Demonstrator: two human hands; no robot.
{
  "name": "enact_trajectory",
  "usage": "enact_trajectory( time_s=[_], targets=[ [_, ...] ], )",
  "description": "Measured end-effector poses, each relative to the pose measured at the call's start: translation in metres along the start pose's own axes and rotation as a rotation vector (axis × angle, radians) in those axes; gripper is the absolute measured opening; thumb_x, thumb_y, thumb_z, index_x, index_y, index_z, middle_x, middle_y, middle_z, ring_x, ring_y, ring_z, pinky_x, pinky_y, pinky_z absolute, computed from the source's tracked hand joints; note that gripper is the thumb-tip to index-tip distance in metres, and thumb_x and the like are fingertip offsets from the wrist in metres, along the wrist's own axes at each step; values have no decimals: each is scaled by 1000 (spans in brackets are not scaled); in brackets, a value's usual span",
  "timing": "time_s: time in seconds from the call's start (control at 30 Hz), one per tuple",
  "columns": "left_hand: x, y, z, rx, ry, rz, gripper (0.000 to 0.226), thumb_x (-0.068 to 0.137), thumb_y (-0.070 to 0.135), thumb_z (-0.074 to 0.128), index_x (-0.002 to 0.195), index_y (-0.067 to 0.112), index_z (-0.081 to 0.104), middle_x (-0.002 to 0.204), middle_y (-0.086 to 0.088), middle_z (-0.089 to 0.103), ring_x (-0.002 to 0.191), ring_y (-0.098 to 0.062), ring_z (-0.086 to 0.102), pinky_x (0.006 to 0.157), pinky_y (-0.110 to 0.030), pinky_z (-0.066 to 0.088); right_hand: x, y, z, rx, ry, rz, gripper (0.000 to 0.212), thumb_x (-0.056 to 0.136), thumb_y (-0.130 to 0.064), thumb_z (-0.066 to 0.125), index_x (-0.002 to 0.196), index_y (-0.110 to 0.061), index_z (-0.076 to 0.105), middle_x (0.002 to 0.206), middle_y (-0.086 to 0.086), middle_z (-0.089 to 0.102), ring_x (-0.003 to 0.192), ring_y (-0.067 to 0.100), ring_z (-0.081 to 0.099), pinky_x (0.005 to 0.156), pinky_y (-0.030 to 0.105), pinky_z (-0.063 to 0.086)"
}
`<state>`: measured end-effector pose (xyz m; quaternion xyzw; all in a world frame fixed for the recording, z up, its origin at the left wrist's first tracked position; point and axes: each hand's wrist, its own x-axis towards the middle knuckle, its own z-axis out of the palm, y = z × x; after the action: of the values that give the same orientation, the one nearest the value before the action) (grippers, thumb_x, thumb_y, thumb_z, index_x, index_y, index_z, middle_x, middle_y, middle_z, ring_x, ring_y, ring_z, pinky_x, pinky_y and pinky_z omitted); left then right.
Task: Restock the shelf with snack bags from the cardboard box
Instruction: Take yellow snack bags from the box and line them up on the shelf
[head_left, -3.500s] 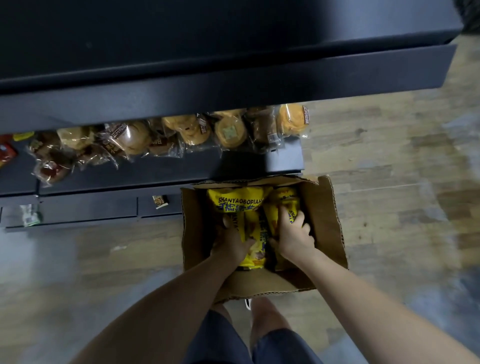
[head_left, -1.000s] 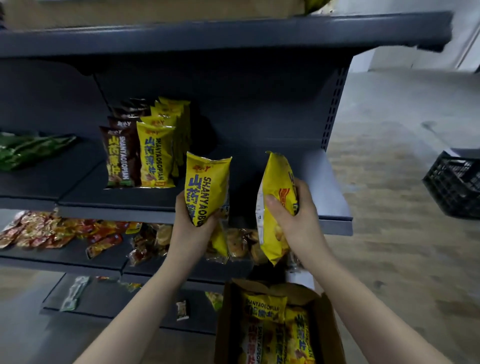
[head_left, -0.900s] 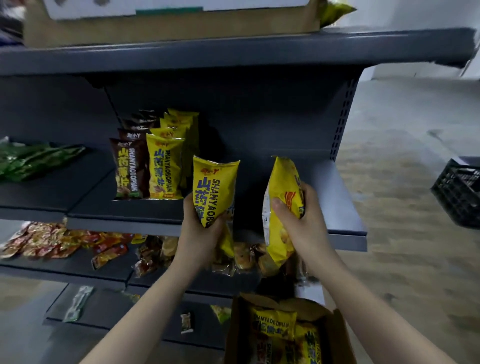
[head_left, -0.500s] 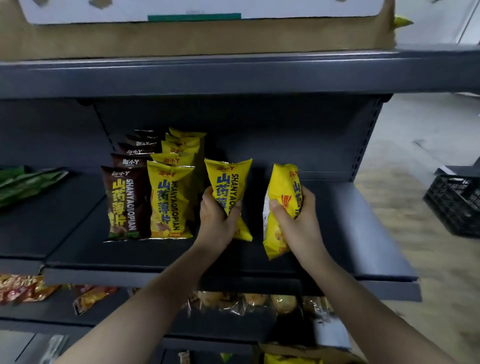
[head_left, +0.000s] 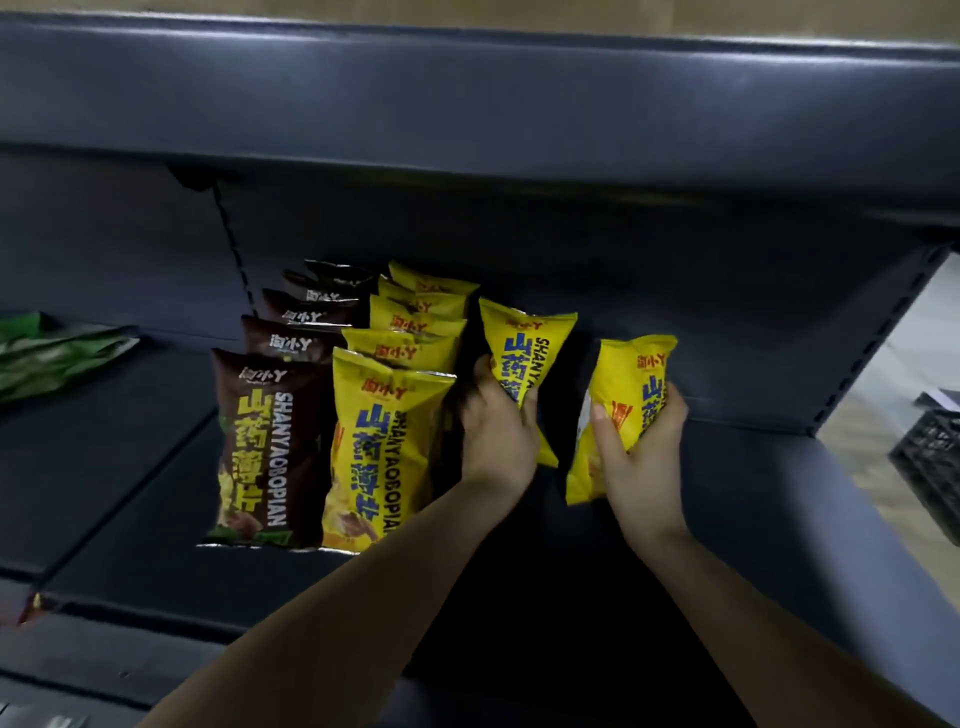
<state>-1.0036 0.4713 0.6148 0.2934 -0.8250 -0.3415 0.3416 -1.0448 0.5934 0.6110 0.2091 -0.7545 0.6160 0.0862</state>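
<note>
Over the shelf (head_left: 779, 519), each hand around a yellow bag, bag bottoms hidden

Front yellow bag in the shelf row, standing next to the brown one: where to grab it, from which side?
Judging by its pose, take the front yellow bag by its crimped top edge, coming from above and in front. It stands upright, the front brown bag touches its left side, the left hand with its own bag crowds the right, and more yellow bags stand behind. Only top and front face are free for a pinch grip.
</note>
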Motion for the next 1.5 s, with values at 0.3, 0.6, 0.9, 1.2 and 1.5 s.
enact_trajectory(
  time_s=[0.3,0.6,0.9,1.2,1.5],
  targets=[
    [37,-10,33,206,157,-40,70,85,53,28,121,-3,48,103,-22,62,95,-38,62,76,-38,53,5,14,6,-71,-15,-63,79,75,-55,55,140,-18,28,133,3,46,120,17,49,102,39,44],
    [38,-16,39,170,-96,-234,97,73,48,73,143,8,19,140,-17,33,132,-32,31,108,-40,28,6,14,6,-63,-22,-44,71,78,-42,58,138,-17,30,127,3,48,113,16,52,97,39,46],
    [20,-15,21,638,196,659,86,78,25,68,148,10,21,154,-12,25,141,-30,24,106,-45,36,5,14,7,-64,-10,-38,72,79,-47,59,138,-17,31,129,1,50,114,15,53,97,34,45],
    [52,-15,21,790,-80,446,105,82,50,60,148,15,-15,158,-12,-8,146,-30,-7,114,-52,19,4,11,4,-60,-54,-3,63,86,-32,63,138,-15,31,125,-5,47,105,3,48,85,20,38],
    [-4,0,-14,363,44,537,47,85,27,39,125,5,53,117,-14,59,111,-33,57,86,-39,50,14,-3,16,-34,1,139,82,75,-39,75,137,-5,33,123,6,40,121,21,40,99,25,32]
  ],
)
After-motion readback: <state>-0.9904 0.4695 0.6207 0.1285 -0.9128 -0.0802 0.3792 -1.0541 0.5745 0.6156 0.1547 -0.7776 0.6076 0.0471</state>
